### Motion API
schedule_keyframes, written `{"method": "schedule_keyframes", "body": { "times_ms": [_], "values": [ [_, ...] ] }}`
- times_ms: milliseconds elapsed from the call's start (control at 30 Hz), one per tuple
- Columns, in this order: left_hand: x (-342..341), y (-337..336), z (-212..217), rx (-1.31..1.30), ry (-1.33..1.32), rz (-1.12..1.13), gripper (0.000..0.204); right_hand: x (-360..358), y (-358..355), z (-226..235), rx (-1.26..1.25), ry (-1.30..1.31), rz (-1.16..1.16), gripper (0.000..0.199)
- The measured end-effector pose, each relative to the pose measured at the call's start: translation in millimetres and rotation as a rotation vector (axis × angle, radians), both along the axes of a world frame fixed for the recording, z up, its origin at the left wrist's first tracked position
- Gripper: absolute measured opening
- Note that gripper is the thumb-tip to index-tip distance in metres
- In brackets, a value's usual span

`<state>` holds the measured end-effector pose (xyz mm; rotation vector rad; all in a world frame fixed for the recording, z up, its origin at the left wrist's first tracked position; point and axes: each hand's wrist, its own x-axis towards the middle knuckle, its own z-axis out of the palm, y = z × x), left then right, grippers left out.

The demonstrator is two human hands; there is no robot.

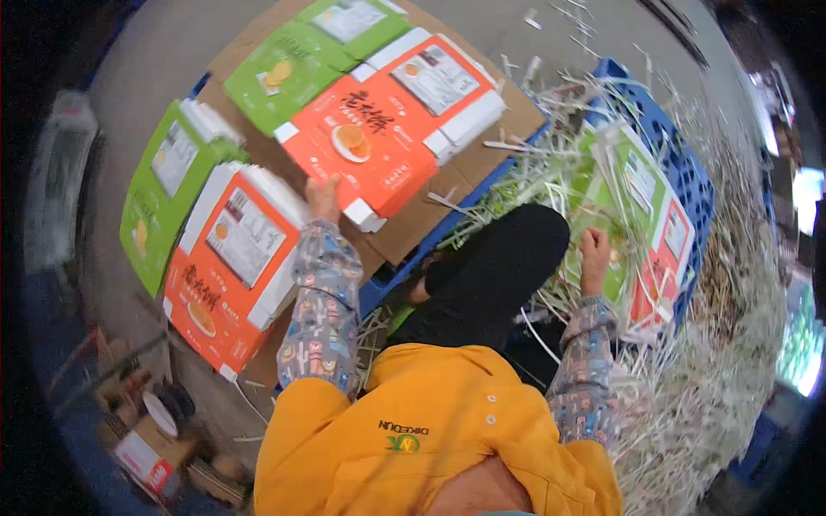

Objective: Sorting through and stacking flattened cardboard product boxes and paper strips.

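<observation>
At the near left edge of a stack of flat orange carton blanks (379, 129), my left hand (323, 198) has its fingers closed against the side. Part of those fingers is blurred. My right hand (594, 256) is curled into a fist over a green carton blank (615, 185) strewn with pale paper strips; whatever it may hold is hidden. An orange blank (664, 258) lies beside that green one. Left of my left arm stands another stack of orange carton blanks (225, 267).
Green carton blanks (297, 73) lie at the far side, and more green blanks (168, 185) at far left. Brown cardboard (447, 193) covers a blue pallet under the stacks. A second blue pallet (701, 185) is at right. Heaps of paper strips (705, 387) cover the floor there.
</observation>
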<state>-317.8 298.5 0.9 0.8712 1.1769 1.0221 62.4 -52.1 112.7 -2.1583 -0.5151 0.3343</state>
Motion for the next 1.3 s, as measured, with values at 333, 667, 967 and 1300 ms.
{"method": "schedule_keyframes", "body": {
  "times_ms": [333, 667, 967, 1300],
  "values": [
    [6, -30, 13, 0.368, 1.323, 0.14, 0.059, 49, -76, -1, -0.253, -0.552, -0.192, 0.055],
    [-7, -156, 67, 0.45, 0.746, -0.298, 0.052, 172, -81, -19, -0.826, -0.37, -0.053, 0.101],
    [13, -156, 96, 0.3, 0.732, -0.38, 0.051, 141, -84, -26, -0.823, -0.348, 0.106, 0.1],
    [219, -135, 168, 0.61, 0.199, -0.485, 0.042, -37, -213, -23, -0.694, -0.116, 0.491, 0.018]
  ]
}}
